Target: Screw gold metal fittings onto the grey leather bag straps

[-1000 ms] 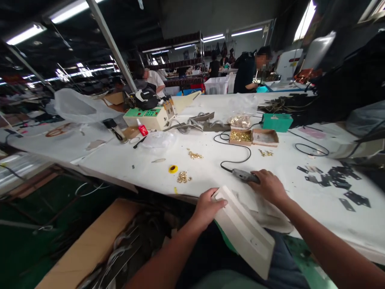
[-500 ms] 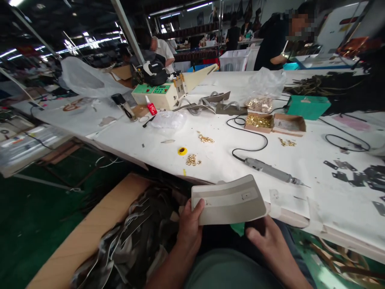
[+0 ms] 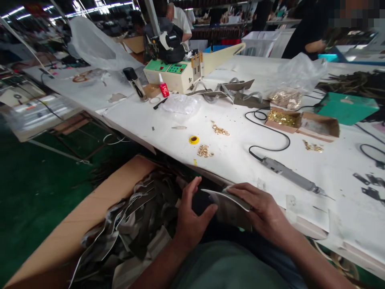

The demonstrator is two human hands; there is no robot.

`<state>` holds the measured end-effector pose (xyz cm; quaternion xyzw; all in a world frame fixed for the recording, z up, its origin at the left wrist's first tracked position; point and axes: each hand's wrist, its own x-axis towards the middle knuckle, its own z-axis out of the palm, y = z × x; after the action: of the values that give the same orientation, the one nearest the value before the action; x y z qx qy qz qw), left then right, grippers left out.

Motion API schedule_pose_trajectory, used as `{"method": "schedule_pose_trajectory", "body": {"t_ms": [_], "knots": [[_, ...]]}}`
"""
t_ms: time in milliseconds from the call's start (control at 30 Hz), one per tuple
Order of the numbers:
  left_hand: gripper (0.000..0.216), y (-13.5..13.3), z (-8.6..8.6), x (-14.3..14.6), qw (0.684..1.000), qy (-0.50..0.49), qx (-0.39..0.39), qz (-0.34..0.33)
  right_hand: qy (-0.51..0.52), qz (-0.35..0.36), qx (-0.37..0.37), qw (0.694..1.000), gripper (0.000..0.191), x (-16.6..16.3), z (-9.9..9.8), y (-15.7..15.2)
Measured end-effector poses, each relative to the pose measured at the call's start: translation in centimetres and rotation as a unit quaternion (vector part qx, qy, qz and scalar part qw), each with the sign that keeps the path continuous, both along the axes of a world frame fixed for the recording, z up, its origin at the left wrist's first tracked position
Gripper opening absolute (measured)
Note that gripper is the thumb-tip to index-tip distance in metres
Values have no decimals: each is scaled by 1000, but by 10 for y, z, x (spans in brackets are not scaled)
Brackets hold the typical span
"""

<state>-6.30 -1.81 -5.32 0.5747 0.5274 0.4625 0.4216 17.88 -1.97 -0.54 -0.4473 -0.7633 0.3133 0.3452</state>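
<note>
**Panel held in both hands, just under the counter edge**

Left hand (image 3: 190, 214): cupped round the left end of a grey panel (image 3: 227, 205), thumb underneath, fingers curled up over the end.
Right hand (image 3: 259, 208): laid on top of the right end, fingers extended along the upper edge, pressing it.
Panel: bowed and seen almost edge-on. Its long axis runs left to right between the hands. It sits over the lap, below and just in front of the counter (image 3: 237, 158) edge.

Carton (image 3: 90, 224): open, on the left and low, filled with grey strips (image 3: 141, 224). It lies off the panel's left end. The left hand is the nearer one, close beside the pile; contact cannot be told.

On the counter, beyond the right hand: a rotary tool (image 3: 288, 174) lying flat, apart from both hands, its cord looping back. Beyond the left hand: gold fittings (image 3: 205, 151) and a yellow roll (image 3: 194, 140).

Farther back: a tray (image 3: 282, 119) of gold parts, a green box (image 3: 345, 108), a cream machine (image 3: 174, 74) and a red bottle (image 3: 164, 89). Other people work at the far tables.
</note>
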Motion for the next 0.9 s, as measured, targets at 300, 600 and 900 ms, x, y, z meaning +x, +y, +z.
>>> {"method": "schedule_pose_trajectory", "body": {"t_ms": [300, 600, 900], "knots": [[24, 27, 1, -6, 987, -112, -101, -55, 141, 9, -246, 959, 59, 2, 1, 75], [7, 28, 10, -4, 994, -65, 15, -84, -250, -100, -34, 963, 30, -33, -52, 178], [9, 27, 14, -4, 971, 22, 199, -130, -223, -140, -87, 961, 12, -19, -38, 158]]}}
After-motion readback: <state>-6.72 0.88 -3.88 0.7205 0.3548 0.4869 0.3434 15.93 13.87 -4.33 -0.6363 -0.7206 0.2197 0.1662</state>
